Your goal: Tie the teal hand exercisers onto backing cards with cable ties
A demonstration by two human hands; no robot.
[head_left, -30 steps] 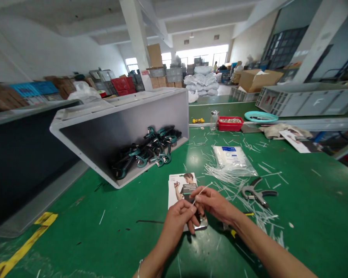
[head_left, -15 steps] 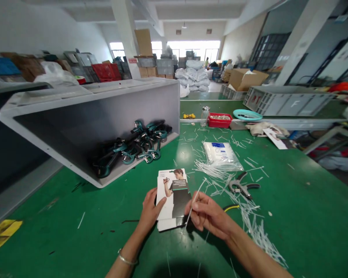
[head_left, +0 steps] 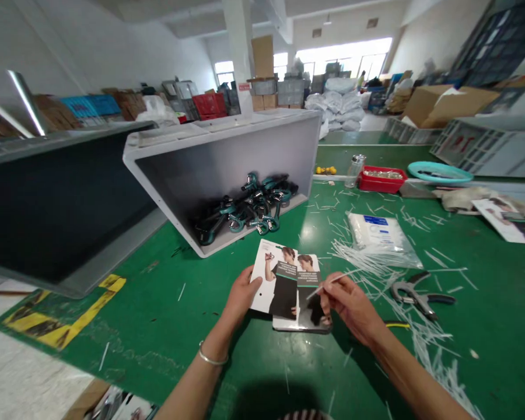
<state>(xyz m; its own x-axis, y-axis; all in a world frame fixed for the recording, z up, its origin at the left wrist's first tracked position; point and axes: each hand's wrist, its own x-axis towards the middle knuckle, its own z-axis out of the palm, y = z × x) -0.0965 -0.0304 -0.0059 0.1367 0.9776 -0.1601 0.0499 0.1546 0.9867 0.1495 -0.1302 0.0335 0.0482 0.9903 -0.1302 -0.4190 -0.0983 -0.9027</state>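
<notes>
My left hand [head_left: 240,297] is closed on the left edge of a printed packaging card [head_left: 284,291], thumb on its face. The card is tilted and overlaps a second, similar card or stack of cards [head_left: 304,322] lying on the green table. In my right hand [head_left: 350,306], a thin white cable tie [head_left: 314,293] is pinched between thumb and fingers, its end over the lower card. Loose cable ties [head_left: 359,256] lie to the right, beside a clear bag of them [head_left: 378,233]. A grey-and-black two-handled tool [head_left: 413,294] rests near my right forearm.
A grey crate [head_left: 227,134] lies on its side, holding several teal-and-black hand grips [head_left: 262,207]. Toward the back stand a glass jar [head_left: 355,171], a red tray [head_left: 382,179] of small parts and a turquoise basin [head_left: 440,172]. A yellow-handled tool [head_left: 397,325] lies among ties.
The card in my left hand has come apart from the one beneath, moving up and left. My right hand still pinches the cable tie, now tilted flatter. The whole view has swung left.
</notes>
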